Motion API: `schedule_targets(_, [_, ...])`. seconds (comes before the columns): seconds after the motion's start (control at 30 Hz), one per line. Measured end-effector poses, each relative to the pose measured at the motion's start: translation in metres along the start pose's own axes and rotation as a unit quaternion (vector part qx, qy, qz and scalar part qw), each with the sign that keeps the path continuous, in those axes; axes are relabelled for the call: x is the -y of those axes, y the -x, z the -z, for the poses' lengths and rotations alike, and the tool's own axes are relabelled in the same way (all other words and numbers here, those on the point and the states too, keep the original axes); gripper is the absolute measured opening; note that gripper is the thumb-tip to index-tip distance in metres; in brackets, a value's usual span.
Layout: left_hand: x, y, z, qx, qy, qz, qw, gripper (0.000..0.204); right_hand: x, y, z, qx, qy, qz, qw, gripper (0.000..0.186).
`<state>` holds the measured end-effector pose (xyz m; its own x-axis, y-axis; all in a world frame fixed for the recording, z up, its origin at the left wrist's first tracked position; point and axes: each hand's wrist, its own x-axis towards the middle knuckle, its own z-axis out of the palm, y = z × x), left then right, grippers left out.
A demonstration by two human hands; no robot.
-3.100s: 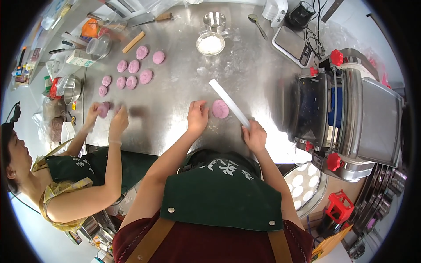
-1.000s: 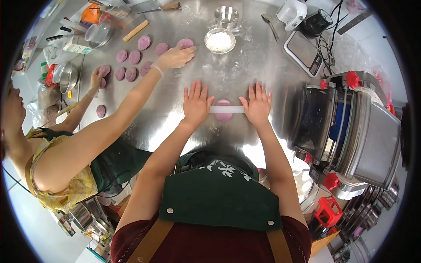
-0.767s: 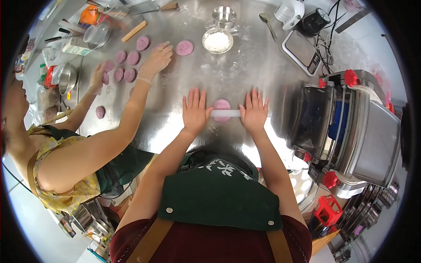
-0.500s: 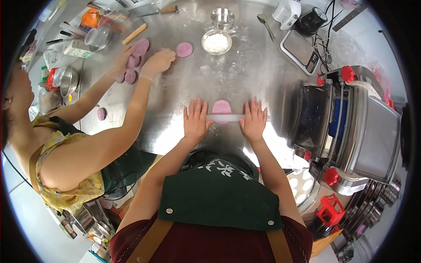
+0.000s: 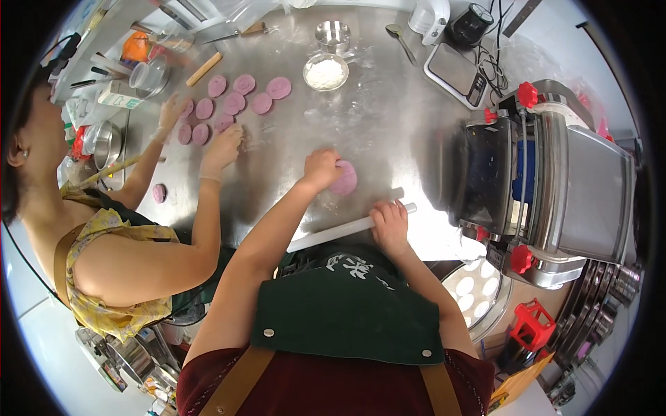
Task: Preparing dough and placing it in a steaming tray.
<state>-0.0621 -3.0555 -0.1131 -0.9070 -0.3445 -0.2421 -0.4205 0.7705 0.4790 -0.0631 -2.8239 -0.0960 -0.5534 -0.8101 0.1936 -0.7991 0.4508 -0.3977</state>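
With fingers pinched at its left edge, my left hand [image 5: 322, 170] holds a flat pink dough disc [image 5: 345, 179] on the steel table. My right hand [image 5: 390, 224] is closed over a white rolling pin [image 5: 333, 234], which lies slantwise near the table's front edge, apart from the dough. Farther left, several pink dough rounds [image 5: 234, 104] are spread out before a co-worker. One gloved hand of that person [image 5: 222, 149] touches a round in the nearest row; the other [image 5: 168, 114] is beside the leftmost rounds.
A bowl of white flour [image 5: 325, 71] and a steel bowl [image 5: 332, 36] stand at the back. The scale [image 5: 454, 75] sits at the back right, a large steel machine with red knobs [image 5: 541, 187] at the right. One dough round [image 5: 159, 193] lies alone at the left.
My left hand has left the rolling pin and grips the dough disc. My right hand has drawn the pin nearer and tilted it. The co-worker's rounds are now spread apart.
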Motion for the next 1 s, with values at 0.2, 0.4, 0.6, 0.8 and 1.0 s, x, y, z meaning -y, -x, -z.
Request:
schedule_targets(0.2, [-0.001,0.019,0.000,-0.043,-0.002,-0.051,0.998,0.019,0.004,0.017,0.006,-0.004,-0.039,-0.049,0.998,0.036])
schedule_targets(0.4, [-0.027,0.047,0.033,0.031,0.091,-0.031,0.995,0.016,-0.005,0.018,0.008,-0.023,-0.029,-0.049,0.998,0.036])
schedule_targets(0.6, [-0.031,0.065,0.035,-0.106,0.009,-0.204,0.973,0.020,-0.009,0.019,0.012,-0.018,-0.023,-0.043,0.999,0.036])
schedule_targets(0.8, [-0.003,0.085,0.025,-0.115,0.032,-0.165,0.979,0.022,-0.020,0.008,0.013,-0.008,-0.015,-0.064,0.998,0.035])
schedule_targets(1.0, [0.004,0.076,0.018,-0.193,-0.040,-0.135,0.971,0.026,-0.030,-0.029,0.006,-0.037,-0.013,-0.043,0.998,0.032])
